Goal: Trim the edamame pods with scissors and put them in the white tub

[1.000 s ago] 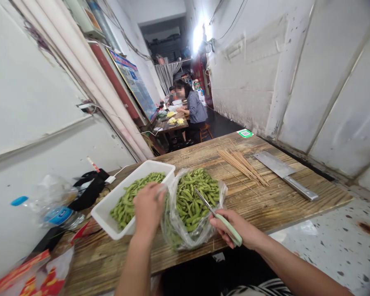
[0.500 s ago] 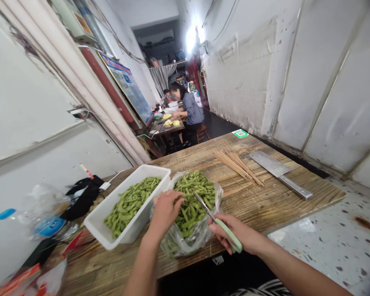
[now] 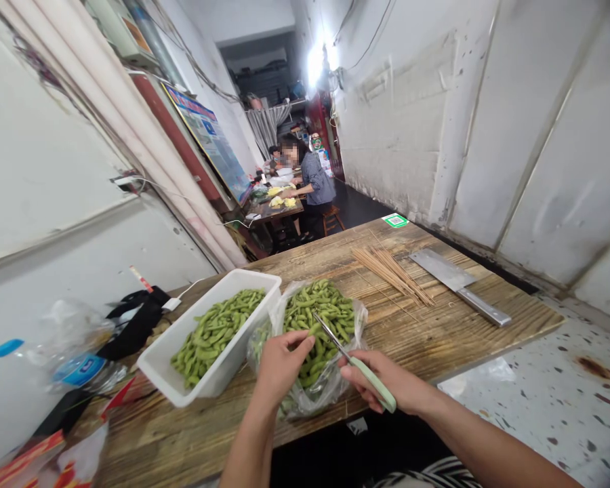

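A clear plastic bag [image 3: 330, 386] full of green edamame pods [image 3: 321, 313] lies on the wooden table [image 3: 437, 332] in front of me. My left hand [image 3: 279, 366] reaches into the bag, fingers pinched on a pod. Over the bag's right side, my right hand [image 3: 391, 383] grips green-handled scissors [image 3: 358, 366], their blades pointing up-left above the pods. To the left of the bag stands a white rectangular tray [image 3: 183, 369] holding more edamame pods [image 3: 216, 332].
Bamboo skewers [image 3: 391, 271] and a cleaver [image 3: 457, 286] lie at the table's far right. A water bottle [image 3: 55, 362], black item [image 3: 132, 322] and red packaging [image 3: 35, 457] sit at left. Another person [image 3: 310, 179] sits at a distant table.
My left hand moved from the tray's edge rightward into the bag and closed on a pod. The right hand with the scissors stayed nearly in place.
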Available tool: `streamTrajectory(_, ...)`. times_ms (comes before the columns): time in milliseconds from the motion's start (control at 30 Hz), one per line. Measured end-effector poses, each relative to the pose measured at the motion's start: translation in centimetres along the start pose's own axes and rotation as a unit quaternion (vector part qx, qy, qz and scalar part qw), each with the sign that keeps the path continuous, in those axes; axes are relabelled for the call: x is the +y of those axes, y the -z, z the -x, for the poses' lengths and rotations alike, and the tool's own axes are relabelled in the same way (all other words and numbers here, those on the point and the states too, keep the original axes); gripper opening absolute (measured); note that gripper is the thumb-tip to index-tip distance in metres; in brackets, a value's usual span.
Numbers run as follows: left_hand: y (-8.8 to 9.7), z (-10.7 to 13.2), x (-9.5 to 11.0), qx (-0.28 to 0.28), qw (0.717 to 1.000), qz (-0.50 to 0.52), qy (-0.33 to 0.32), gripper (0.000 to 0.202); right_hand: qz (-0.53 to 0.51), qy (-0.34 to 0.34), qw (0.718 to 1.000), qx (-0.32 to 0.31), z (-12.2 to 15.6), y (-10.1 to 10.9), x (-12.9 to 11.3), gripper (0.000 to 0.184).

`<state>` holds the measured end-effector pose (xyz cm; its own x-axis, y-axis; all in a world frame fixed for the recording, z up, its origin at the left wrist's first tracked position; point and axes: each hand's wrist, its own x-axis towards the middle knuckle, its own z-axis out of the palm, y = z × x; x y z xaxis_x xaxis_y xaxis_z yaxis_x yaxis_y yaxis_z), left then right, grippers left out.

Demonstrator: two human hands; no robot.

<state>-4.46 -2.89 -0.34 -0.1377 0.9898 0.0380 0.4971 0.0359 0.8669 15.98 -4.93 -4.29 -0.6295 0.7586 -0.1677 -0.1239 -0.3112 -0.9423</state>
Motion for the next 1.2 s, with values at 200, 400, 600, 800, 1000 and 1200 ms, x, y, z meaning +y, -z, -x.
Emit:
streamTrajectory(200,-0.2,0.0,0.0,-0.004,0.995,0.088,0.039,0.035,0.016,-0.003,1.000,0.015,-0.4,0.2,0.2,0.044)
streamTrajectory(400,-0.4,0.0,0.5,0.017,0.957,0.275,0.086,0.037,-0.007,0.008,1.000,0.021,0.0,-0.1,0.4,0.051)
streamTrajectory(600,-0.5,-0.6,-0.5,0.119,0.942,0.308,0.063,0.036,-0.002,0.001,0.999,-0.036,1.3,-0.4,0.5,0.048)
streamTrajectory(800,-0.8,0.1,0.2,0.123,0.906,0.394,0.096,0.037,0.023,-0.002,0.999,-0.039,0.9,-0.7,1.0,0.050)
streamTrajectory(1000,-1.3,0.8,0.3,0.100,0.911,0.387,0.101,0.040,0.024,0.001,0.999,-0.032,0.0,-1.0,0.4,0.048)
streamTrajectory(1200,-1.6,1.1,0.4,0.108,0.903,0.398,0.119,0.043,-0.024,-0.011,0.999,-0.025,-0.7,-1.6,0.7,0.045)
